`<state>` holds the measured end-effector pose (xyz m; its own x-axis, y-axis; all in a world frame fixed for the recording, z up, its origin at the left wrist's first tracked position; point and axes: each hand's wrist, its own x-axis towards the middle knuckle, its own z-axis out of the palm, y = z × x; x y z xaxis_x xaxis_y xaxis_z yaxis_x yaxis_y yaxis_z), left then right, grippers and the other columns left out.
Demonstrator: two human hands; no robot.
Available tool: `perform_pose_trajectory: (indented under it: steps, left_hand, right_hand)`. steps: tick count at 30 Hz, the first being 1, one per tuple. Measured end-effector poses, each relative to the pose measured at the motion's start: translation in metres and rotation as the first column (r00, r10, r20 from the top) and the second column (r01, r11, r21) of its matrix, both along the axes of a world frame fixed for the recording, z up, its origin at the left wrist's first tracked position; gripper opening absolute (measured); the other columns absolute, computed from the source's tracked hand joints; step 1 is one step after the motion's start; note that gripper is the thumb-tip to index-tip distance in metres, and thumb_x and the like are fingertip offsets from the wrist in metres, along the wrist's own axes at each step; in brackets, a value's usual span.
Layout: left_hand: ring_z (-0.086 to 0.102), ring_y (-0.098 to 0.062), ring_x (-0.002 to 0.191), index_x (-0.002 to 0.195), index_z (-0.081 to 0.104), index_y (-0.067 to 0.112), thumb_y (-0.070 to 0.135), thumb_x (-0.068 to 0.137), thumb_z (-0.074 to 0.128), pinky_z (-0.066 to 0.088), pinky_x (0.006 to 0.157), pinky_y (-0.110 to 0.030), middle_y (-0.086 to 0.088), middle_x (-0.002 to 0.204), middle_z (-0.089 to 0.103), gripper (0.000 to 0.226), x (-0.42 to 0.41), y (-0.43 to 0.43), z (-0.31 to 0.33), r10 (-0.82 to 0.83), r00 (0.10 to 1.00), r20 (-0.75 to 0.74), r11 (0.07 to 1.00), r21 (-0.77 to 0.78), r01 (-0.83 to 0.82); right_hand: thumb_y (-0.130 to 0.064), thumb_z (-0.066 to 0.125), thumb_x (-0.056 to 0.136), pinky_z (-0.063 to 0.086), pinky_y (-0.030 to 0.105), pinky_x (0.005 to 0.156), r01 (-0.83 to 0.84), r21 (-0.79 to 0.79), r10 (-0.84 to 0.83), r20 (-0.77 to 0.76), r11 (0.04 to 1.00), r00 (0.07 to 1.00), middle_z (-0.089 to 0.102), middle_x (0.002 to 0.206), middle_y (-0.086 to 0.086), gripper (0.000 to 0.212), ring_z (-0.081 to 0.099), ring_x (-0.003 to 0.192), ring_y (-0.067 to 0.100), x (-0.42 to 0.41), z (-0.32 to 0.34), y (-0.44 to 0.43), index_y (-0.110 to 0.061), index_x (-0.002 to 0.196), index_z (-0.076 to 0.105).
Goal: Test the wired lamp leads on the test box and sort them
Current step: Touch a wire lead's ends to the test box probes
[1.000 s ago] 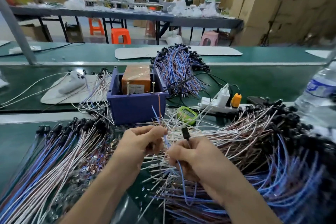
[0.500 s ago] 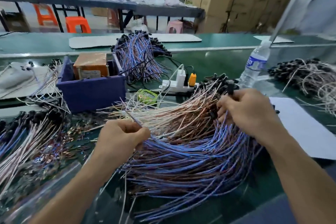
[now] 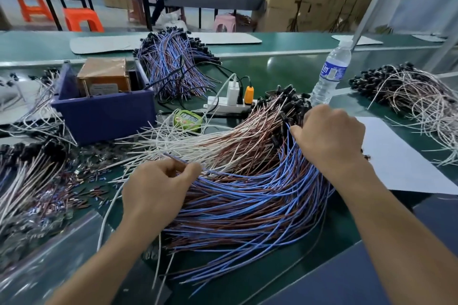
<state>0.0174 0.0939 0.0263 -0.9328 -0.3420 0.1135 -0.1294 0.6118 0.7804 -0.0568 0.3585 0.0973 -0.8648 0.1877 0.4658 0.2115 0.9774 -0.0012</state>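
Note:
A big fan of wired lamp leads (image 3: pixel 247 195) lies in front of me, blue and brown wires near, white and brown ones behind, black lamp holders at the right end. My left hand (image 3: pixel 158 188) pinches the bare ends of a blue lead at the fan's left side. My right hand (image 3: pixel 327 136) grips the black lamp holders at the right end of the fan. The test box (image 3: pixel 104 77), orange-brown, stands inside a dark blue bin (image 3: pixel 104 114) at the back left.
More lead bundles lie at the back centre (image 3: pixel 173 64), far right (image 3: pixel 416 96) and left (image 3: pixel 27 176). A power strip (image 3: pixel 228 104), a green timer (image 3: pixel 187 119), a water bottle (image 3: pixel 329 74) and a white sheet (image 3: pixel 396 158) lie around. Cut wire bits litter the left.
A second ago both hands held one lead in front of the blue bin. My view swung right, my right hand went to the lamp holders of the big fan, and my left stayed on wire ends.

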Motion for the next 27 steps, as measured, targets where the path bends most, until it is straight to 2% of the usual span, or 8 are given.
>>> perform_pose_trajectory:
  steps: [3, 6, 9, 14, 19, 23, 26, 27]
  left_hand:
    - [0.057, -0.013, 0.047, 0.064, 0.071, 0.041, 0.071, 0.088, 0.058, 0.036, 0.051, -0.028, 0.012, 0.043, 0.058, 0.04, -0.003, -0.011, 0.0, 0.072, 0.997, -0.008, 0.997, -0.027, -0.072]
    - [0.059, -0.015, 0.052, 0.065, 0.068, 0.053, 0.074, 0.084, 0.053, 0.034, 0.053, -0.026, 0.017, 0.046, 0.06, 0.032, -0.008, -0.02, 0.003, 0.16, 0.987, -0.035, 0.987, -0.005, -0.16]
    - [0.058, -0.013, 0.052, 0.066, 0.067, 0.056, 0.07, 0.078, 0.05, 0.032, 0.053, -0.024, 0.018, 0.048, 0.06, 0.025, -0.01, -0.024, 0.003, 0.201, 0.977, -0.066, 0.979, -0.016, -0.203]
    - [0.055, -0.013, 0.05, 0.068, 0.067, 0.056, 0.065, 0.076, 0.051, 0.033, 0.052, -0.022, 0.019, 0.048, 0.059, 0.02, -0.011, -0.035, 0.004, 0.228, 0.968, -0.109, 0.971, -0.047, -0.234]
    - [0.047, -0.012, 0.044, 0.051, 0.065, 0.022, 0.054, 0.079, 0.055, 0.029, 0.05, -0.022, 0.006, 0.039, 0.051, 0.045, -0.02, -0.056, 0.009, 0.338, 0.917, -0.213, 0.924, -0.109, -0.366]
    - [0.033, -0.013, 0.043, 0.048, 0.055, 0.021, 0.051, 0.087, 0.056, 0.019, 0.05, -0.025, 0.009, 0.042, 0.042, 0.049, -0.02, -0.082, 0.015, 0.432, 0.868, -0.243, 0.827, -0.277, -0.489]
    - [0.053, -0.03, 0.057, 0.063, 0.07, 0.022, 0.052, 0.088, 0.056, 0.032, 0.06, -0.031, -0.004, 0.058, 0.061, 0.041, -0.02, -0.11, 0.018, 0.505, 0.835, -0.219, 0.754, -0.36, -0.55]
    - [0.054, -0.031, 0.061, 0.066, 0.072, 0.023, 0.051, 0.088, 0.057, 0.034, 0.062, -0.033, -0.004, 0.057, 0.059, 0.04, -0.02, -0.118, 0.022, 0.53, 0.823, -0.203, 0.735, -0.373, -0.566]
  right_hand:
    - [-0.057, 0.077, 0.083, 0.041, 0.031, 0.062, -0.061, -0.025, 0.06, -0.034, 0.998, 0.998, 0.061, 0.061, 0.002, 0.04, 0.064, 0.063, 0.03, 0.003, -0.003, -0.004, -0.018, 0.073, 0.07]
    - [-0.054, 0.076, 0.084, 0.037, 0.029, 0.061, -0.136, -0.093, 0.127, -0.101, 0.986, 0.987, 0.045, 0.047, -0.008, 0.043, 0.05, 0.051, 0.023, 0.012, -0.007, -0.017, -0.02, 0.061, 0.064]
    - [-0.05, 0.075, 0.087, 0.035, 0.026, 0.061, -0.244, -0.14, 0.227, -0.126, 0.96, 0.966, 0.045, 0.045, -0.014, 0.043, 0.044, 0.044, 0.013, 0.02, -0.014, -0.043, -0.024, 0.057, 0.058]
    - [-0.043, 0.068, 0.094, 0.057, 0.032, 0.067, -0.462, -0.318, 0.503, 0.059, 0.828, 0.862, 0.063, 0.063, -0.011, 0.026, 0.06, 0.059, 0.009, 0.03, -0.029, -0.09, -0.026, 0.075, 0.068]
    - [-0.029, 0.067, 0.093, 0.058, 0.037, 0.069, -0.583, -0.534, 0.686, -0.009, 0.612, 0.728, 0.07, 0.072, -0.008, 0.016, 0.064, 0.068, 0.013, 0.032, -0.041, -0.154, -0.022, 0.08, 0.073]
    - [-0.018, 0.062, 0.09, 0.057, 0.038, 0.076, -0.604, -0.612, 0.764, 0.001, 0.511, 0.645, 0.074, 0.082, -0.005, 0.015, 0.066, 0.077, 0.016, 0.028, -0.047, -0.212, -0.022, 0.089, 0.077]
    - [-0.014, 0.061, 0.087, 0.056, 0.037, 0.078, -0.584, -0.663, 0.802, 0.042, 0.469, 0.596, 0.076, 0.087, -0.003, 0.019, 0.067, 0.083, 0.022, 0.024, -0.05, -0.25, -0.023, 0.092, 0.077]
    - [-0.013, 0.061, 0.085, 0.056, 0.036, 0.076, -0.576, -0.681, 0.815, 0.051, 0.451, 0.578, 0.076, 0.086, -0.003, 0.02, 0.067, 0.083, 0.022, 0.022, -0.051, -0.262, -0.023, 0.092, 0.077]
